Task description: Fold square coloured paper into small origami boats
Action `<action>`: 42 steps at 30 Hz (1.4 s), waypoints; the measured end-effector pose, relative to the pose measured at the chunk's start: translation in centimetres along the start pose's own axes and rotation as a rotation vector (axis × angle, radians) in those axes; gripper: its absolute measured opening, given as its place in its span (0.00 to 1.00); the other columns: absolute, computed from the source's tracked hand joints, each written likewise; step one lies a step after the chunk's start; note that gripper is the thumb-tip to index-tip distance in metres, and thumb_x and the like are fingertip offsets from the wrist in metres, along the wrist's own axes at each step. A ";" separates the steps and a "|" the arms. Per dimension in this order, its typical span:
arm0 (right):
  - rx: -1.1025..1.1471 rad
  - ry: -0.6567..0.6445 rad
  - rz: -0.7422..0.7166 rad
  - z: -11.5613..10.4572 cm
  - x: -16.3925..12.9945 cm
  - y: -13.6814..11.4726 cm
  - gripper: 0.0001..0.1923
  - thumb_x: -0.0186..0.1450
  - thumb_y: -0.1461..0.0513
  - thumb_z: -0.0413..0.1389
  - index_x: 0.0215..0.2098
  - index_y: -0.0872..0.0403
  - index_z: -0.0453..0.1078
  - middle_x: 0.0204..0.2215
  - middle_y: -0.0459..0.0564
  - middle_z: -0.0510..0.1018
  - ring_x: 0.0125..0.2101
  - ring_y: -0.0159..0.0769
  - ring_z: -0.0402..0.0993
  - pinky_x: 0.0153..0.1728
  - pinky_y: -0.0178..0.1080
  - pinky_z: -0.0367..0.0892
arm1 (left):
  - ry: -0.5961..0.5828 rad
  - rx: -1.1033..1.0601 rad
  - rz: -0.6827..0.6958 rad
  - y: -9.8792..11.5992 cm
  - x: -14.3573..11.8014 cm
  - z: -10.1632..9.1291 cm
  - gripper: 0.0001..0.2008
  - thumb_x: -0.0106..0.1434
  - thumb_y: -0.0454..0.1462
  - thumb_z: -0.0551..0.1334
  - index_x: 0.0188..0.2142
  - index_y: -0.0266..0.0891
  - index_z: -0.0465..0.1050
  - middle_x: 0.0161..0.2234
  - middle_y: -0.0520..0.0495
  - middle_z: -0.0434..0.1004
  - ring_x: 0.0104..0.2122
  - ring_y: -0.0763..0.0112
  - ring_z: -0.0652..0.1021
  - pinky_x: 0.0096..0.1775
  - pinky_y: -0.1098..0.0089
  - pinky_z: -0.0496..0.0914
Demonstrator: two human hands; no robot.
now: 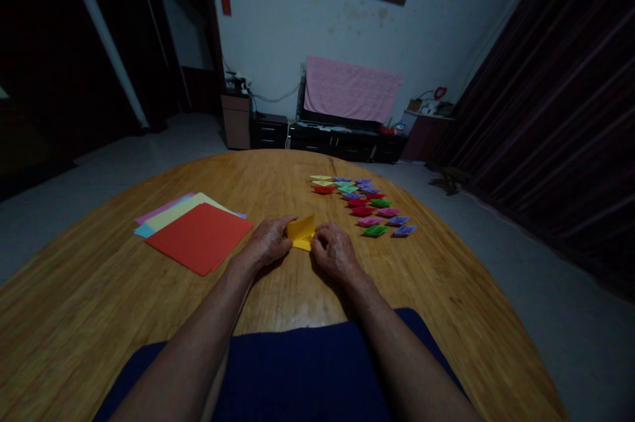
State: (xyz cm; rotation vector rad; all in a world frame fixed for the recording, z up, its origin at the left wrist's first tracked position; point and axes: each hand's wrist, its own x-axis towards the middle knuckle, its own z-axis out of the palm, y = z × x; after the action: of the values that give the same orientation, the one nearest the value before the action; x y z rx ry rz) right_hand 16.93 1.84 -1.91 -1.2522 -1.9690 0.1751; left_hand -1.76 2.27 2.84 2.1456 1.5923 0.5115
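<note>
A partly folded piece of yellow paper (301, 230) is held low over the wooden table (278, 177), with one flap standing up. My left hand (270, 240) pinches its left edge between thumb and fingers. At its right edge my right hand (335, 251) is closed, with the fingertips bent against the paper. The fingers hide both side edges of the sheet. Right of my hands, several small folded paper boats (366, 211) in red, green, purple, pink and yellow sit in slanting rows.
A fanned stack of coloured paper sheets, with a red sheet (201, 237) on top, lies to the left. Dark blue cloth (302, 376) covers the near table edge. Beyond the table stand a low black cabinet (327, 139) and a screen draped with a pink cloth (350, 88).
</note>
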 end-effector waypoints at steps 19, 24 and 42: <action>-0.168 -0.015 0.150 1.0 0.4 0.1 0.04 0.59 0.67 0.55 0.30 0.55 0.71 0.29 0.50 0.75 0.30 0.36 0.69 0.33 0.36 0.62 | -0.006 -0.008 0.010 -0.2 0.1 0.1 0.33 0.57 0.30 0.59 0.64 0.40 0.65 0.42 0.44 0.82 0.39 0.67 0.79 0.41 0.72 0.69; -0.125 0.002 0.079 1.2 0.0 0.1 0.07 0.61 0.69 0.54 0.33 0.55 0.74 0.33 0.52 0.77 0.35 0.37 0.72 0.38 0.36 0.65 | -0.006 0.007 0.012 -0.3 0.1 0.1 0.33 0.57 0.31 0.59 0.64 0.40 0.65 0.41 0.44 0.82 0.40 0.66 0.79 0.42 0.72 0.69; -0.032 -0.001 -0.009 1.0 -0.3 0.3 0.11 0.64 0.67 0.52 0.31 0.56 0.77 0.36 0.55 0.77 0.36 0.37 0.74 0.40 0.36 0.68 | -0.019 -0.002 0.005 -0.1 0.1 0.0 0.33 0.57 0.30 0.59 0.63 0.41 0.65 0.47 0.42 0.81 0.44 0.63 0.79 0.45 0.68 0.69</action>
State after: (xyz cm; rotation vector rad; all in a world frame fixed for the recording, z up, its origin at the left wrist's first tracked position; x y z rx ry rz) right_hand 16.52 2.01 -2.95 -1.2636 -1.9856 0.1397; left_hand -1.79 2.42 2.78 2.1474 1.5758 0.4924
